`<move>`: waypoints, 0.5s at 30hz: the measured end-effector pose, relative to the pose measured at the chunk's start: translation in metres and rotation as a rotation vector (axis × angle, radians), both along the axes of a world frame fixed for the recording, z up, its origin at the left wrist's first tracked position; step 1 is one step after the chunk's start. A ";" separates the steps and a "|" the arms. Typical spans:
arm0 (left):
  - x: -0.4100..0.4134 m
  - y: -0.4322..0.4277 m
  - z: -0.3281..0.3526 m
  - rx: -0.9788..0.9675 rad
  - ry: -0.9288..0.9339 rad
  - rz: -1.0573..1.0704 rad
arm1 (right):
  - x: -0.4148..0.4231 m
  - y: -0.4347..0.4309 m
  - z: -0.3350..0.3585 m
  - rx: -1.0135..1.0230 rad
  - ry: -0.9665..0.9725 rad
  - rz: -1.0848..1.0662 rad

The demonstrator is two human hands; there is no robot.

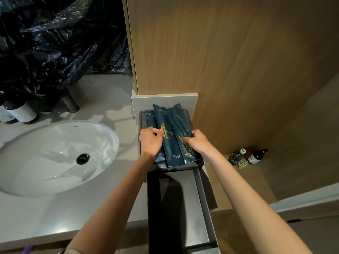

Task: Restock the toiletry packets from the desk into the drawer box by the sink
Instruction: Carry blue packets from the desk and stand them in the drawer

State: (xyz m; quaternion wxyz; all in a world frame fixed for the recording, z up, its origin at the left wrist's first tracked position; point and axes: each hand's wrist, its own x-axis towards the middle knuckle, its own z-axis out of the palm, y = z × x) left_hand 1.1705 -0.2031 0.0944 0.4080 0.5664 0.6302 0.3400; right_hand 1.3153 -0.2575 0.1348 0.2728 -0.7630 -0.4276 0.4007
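Here we see three dark blue packets (172, 123) fanned on top of the dark drawer box (142, 118), just right of the sink (55, 156). The left hand (149, 142) pinches the middle packet's edge with curled fingers, and the right hand (199, 142) grips the rightmost one. The drawer (185, 204) stands pulled out toward us. Bottles (20, 111) stand far left below a black plastic bag (55, 43). Other bottles (255, 156) sit low at right.

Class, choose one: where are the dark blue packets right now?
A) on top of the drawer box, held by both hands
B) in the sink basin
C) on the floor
A: the packets lie fanned on top of the drawer box, the left hand and right hand gripping them.
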 end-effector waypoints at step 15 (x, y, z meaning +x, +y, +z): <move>-0.087 -0.100 0.043 0.049 -0.453 -0.066 | -0.053 -0.131 0.026 0.529 -0.141 -0.033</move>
